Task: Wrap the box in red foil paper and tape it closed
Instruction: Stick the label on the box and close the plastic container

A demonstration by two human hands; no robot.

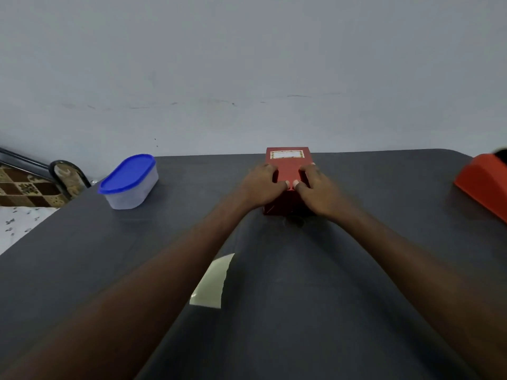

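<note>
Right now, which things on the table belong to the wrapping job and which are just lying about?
Job: red box, gripped by left hand and right hand; pale strip, possibly tape backing.

Lying about: blue-lidded tub; orange object at the right edge, cut off, can't identify.

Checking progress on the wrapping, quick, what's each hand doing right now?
Left hand: grips the left side of the red box, thumb on top.
Right hand: grips its right side, thumb on top.

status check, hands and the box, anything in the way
Left hand and right hand both gripping the red box. Box upright on the table, looks wrapped. Paper scrap lies nearer, not in the way.
</note>
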